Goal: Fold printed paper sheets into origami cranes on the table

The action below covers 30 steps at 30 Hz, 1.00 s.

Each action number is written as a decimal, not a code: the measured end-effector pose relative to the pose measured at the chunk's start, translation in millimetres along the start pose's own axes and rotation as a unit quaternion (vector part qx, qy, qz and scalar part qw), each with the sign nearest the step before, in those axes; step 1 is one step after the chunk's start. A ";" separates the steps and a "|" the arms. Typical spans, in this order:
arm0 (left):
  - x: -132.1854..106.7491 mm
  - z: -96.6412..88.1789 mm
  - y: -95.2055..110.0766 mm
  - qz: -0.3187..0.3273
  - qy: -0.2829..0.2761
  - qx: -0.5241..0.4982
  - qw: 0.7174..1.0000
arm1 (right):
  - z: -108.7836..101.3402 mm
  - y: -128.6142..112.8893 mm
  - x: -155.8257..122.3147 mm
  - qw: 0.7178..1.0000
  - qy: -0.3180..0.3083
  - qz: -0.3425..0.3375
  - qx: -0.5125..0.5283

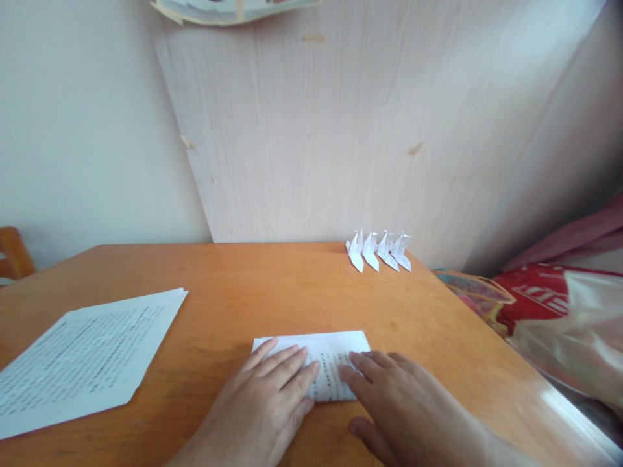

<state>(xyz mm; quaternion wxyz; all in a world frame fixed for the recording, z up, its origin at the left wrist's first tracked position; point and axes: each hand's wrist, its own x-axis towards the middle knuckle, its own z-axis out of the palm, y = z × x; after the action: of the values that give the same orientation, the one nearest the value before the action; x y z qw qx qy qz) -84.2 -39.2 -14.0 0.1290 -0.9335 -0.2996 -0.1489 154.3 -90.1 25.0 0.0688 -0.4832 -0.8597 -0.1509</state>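
A folded sheet of printed paper (331,373) lies flat on the table in front of me, its near edge towards me. My left hand (272,395) rests on its left part, fingers stretched out and lying flat. On the right part, the fingertips of my right hand (399,392) touch the paper, with the fingers extended and the thumb apart, lower down. Rows of printed characters show between the two hands. Both hands cover parts of the sheet's sides.
A stack of printed sheets (92,353) lies at the left of the wooden table (233,285). Several folded paper cranes (379,251) stand in a row at the far right edge. Beyond the right edge are a red and white bag (535,298) and a pale plastic bag (584,344).
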 end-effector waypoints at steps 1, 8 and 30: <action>-0.9 2.2 -1.1 -0.001 0.000 -0.001 1.000 | -1.1 0.0 0.2 1.000 0.006 0.003 -0.002; -5.2 13.9 -5.0 -0.013 -0.015 -0.028 0.999 | 16.1 4.6 1.1 0.996 0.083 0.006 -0.014; 3.2 4.3 -2.2 -0.075 -0.023 -0.079 0.994 | 21.9 9.5 1.2 0.993 0.112 -0.008 -0.042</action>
<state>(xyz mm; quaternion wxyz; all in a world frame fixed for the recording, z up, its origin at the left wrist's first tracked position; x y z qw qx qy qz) -82.2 -34.4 -16.5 0.0365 -0.9189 -0.3588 -0.1601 162.3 -77.4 6.4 0.1431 -0.4586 -0.8432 -0.2412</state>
